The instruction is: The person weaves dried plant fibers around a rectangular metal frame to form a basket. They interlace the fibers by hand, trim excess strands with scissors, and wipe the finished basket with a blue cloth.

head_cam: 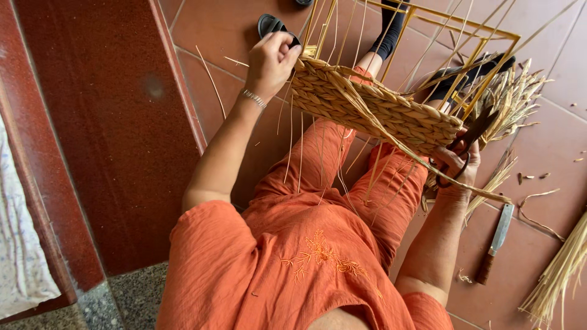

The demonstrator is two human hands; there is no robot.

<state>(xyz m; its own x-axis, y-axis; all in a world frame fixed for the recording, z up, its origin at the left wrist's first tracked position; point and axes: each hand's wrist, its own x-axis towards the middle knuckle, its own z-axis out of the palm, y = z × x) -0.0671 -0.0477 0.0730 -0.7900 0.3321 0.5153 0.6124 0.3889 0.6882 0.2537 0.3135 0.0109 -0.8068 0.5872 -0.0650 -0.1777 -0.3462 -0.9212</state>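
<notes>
Two bare hands work at a half-woven basket of braided straw on a yellow wire frame (pixel 373 107), which rests on the person's orange-trousered lap. Nearest, the right hand (pixel 455 164) grips dark-handled scissors (pixel 465 143) at the basket's right end, fingers closed through the loops. At the basket's left end, the left hand (pixel 272 58) pinches the woven rim. Right of the basket, a wooden-handled knife (pixel 494 243) lies on the red tiled floor (pixel 544 146) beside loose straw bundles (pixel 559 272).

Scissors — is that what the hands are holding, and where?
Right hand holds scissors by the handle loops; left hand grips the woven basket at its corner.
</notes>
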